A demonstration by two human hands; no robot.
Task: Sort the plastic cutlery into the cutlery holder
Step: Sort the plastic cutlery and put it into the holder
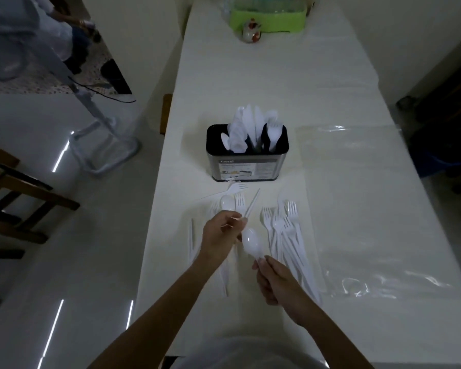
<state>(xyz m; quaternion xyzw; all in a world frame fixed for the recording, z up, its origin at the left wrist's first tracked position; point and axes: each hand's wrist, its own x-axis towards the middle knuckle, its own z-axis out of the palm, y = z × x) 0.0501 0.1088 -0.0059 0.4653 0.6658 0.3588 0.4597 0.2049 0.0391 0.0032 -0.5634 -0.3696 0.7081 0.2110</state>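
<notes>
Two hands are working just above the near end of the table [330, 102]. The right hand [274, 278] is pinching the handle of one white spoon [250, 242] between thumb and curled fingers, its bowl pointing up and left toward the other hand. The left hand [221, 233], fingers curled, is gripping one white knife [252, 202], whose blade is angling up and right toward the holder. One second spoon [227, 202] is showing its bowl just beyond the left knuckles; blur makes it unclear whether this hand is holding it or it is lying on the table.

One loose fork [236, 188] is lying flat just in front of the holder. Right of the hands, one heap of forks [285, 235] is spreading toward the near edge, with at least five heads showing and the handles overlapping. Left of the left hand, at least two slim white pieces [191, 241] are lying side by side.

One cutlery holder [246, 161], metal with a dark interior, is standing upright mid-table, well beyond the hands. White cutlery is standing in it: spoon bowls at its left, knife blades in the middle, more pieces at its right.

One clear plastic sheet [357, 209] is covering the table's right side. One green tray [269, 20] and one small jar [251, 31] are sitting at the far end.
</notes>
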